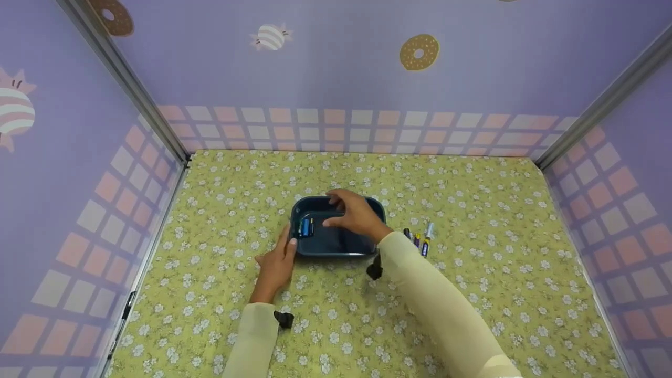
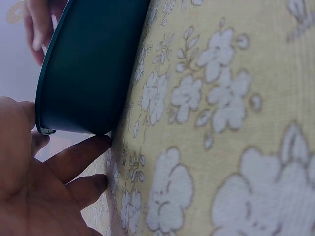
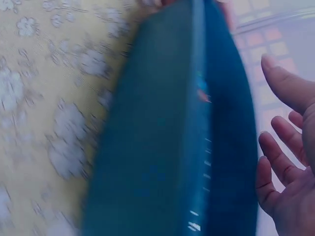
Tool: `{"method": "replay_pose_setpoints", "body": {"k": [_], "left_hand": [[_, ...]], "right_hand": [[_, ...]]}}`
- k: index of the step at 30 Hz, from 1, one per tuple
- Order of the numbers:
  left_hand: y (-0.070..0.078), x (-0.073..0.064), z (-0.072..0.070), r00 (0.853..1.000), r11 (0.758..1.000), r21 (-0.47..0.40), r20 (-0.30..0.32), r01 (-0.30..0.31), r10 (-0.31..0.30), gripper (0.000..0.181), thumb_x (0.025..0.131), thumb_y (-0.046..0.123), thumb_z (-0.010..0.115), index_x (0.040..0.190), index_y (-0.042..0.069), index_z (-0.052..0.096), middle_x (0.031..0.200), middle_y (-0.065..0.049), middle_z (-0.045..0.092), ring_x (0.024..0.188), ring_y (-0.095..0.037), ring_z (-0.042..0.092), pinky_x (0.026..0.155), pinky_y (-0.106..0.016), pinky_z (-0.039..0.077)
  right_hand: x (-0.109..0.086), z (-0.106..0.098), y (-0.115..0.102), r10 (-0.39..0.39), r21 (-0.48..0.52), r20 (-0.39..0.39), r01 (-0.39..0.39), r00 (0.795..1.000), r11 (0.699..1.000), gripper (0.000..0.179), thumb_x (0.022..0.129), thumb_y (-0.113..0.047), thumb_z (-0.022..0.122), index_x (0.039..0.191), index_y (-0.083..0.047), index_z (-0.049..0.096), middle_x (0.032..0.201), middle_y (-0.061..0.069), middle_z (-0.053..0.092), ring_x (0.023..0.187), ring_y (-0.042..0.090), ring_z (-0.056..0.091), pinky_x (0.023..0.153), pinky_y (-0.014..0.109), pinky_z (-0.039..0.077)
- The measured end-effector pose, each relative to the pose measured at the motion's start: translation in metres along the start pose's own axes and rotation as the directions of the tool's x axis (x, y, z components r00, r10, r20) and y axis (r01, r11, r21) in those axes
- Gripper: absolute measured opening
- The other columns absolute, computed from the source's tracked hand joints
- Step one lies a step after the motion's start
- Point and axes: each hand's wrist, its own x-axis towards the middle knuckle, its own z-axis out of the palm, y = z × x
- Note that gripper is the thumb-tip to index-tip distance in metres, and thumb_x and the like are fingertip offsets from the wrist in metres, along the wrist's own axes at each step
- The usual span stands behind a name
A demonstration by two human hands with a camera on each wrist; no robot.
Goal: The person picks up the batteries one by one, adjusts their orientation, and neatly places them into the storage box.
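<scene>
In the head view a dark teal tray [image 1: 336, 255] sits mid-table. Several small cylinders that look like batteries [image 1: 306, 227], blue, green and dark, lie side by side at its left end. My left hand [image 1: 276, 265] is at the tray's near left corner, extended fingers along the outer wall and thumb at the rim. The left wrist view has those fingertips [image 2: 101, 142] low against the tray. Over the tray's right half hovers my right hand [image 1: 354, 212], thumb and fingers spread apart. Nothing is between them in the right wrist view, where the tray wall [image 3: 142, 123] appears blurred.
More small cylinders [image 1: 425, 247], in white, yellow, dark and blue, lie right of the tray, partly behind the right sleeve [image 1: 436, 294]. A flowered cloth [image 1: 226, 210] covers the table. Purple walls [image 1: 341, 63] enclose the back and both sides.
</scene>
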Motion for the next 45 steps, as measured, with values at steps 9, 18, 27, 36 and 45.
{"method": "replay_pose_setpoints", "body": {"k": [9, 18, 27, 36, 45], "left_hand": [[-0.002, 0.000, 0.001, 1.000, 1.000, -0.010, 0.001, -0.007, 0.007, 0.069, 0.105, 0.068, 0.023, 0.166, 0.037, 0.010, 0.157, -0.012, 0.048, 0.143, -0.048, 0.043, 0.112, -0.079, -0.017], [0.000, 0.000, 0.001, 1.000, 1.000, 0.005, -0.001, 0.005, -0.005, 0.068, 0.106, 0.067, 0.023, 0.166, 0.037, 0.011, 0.159, -0.012, 0.045, 0.144, -0.050, 0.041, 0.113, -0.078, -0.016], [0.000, 0.001, 0.001, 1.000, 1.000, 0.012, -0.006, 0.019, -0.019, 0.066, 0.106, 0.065, 0.024, 0.165, 0.038, 0.010, 0.160, -0.011, 0.044, 0.144, -0.049, 0.042, 0.113, -0.079, -0.015], [0.001, 0.000, 0.001, 1.000, 1.000, 0.015, 0.003, 0.026, -0.026, 0.068, 0.106, 0.067, 0.023, 0.166, 0.038, 0.010, 0.159, -0.012, 0.045, 0.143, -0.048, 0.043, 0.113, -0.078, -0.016], [0.003, -0.001, 0.001, 1.000, 1.000, 0.005, -0.007, 0.025, -0.025, 0.066, 0.107, 0.065, 0.024, 0.165, 0.038, 0.011, 0.160, -0.011, 0.043, 0.144, -0.048, 0.042, 0.114, -0.077, -0.016]], "right_hand": [[-0.024, -0.061, -0.006, -0.080, -0.025, -0.166, 0.076, 0.983, 0.997, 0.068, 0.086, -0.043, 0.083, 0.144, -0.023, 0.056, 0.125, 0.005, 0.066, 0.107, 0.031, 0.067, 0.087, 0.049, 0.057], [-0.052, -0.103, 0.006, -0.070, -0.076, -0.275, 0.051, 0.959, 0.996, 0.065, 0.087, -0.043, 0.082, 0.144, -0.024, 0.057, 0.124, 0.004, 0.066, 0.102, 0.021, 0.065, 0.083, 0.048, 0.055], [-0.077, -0.131, 0.030, -0.041, -0.115, -0.371, -0.002, 0.928, 0.993, 0.060, 0.089, -0.037, 0.081, 0.142, -0.020, 0.058, 0.121, 0.006, 0.067, 0.101, 0.024, 0.065, 0.080, 0.046, 0.053], [-0.100, -0.145, 0.061, -0.006, -0.167, -0.415, -0.070, 0.910, 0.983, 0.060, 0.090, -0.033, 0.081, 0.143, -0.015, 0.057, 0.125, 0.013, 0.066, 0.106, 0.028, 0.062, 0.082, 0.050, 0.052], [-0.121, -0.146, 0.088, 0.042, -0.148, -0.419, -0.114, 0.907, 0.982, 0.057, 0.091, -0.029, 0.081, 0.142, -0.014, 0.058, 0.128, 0.014, 0.064, 0.110, 0.030, 0.060, 0.084, 0.049, 0.052]]}}
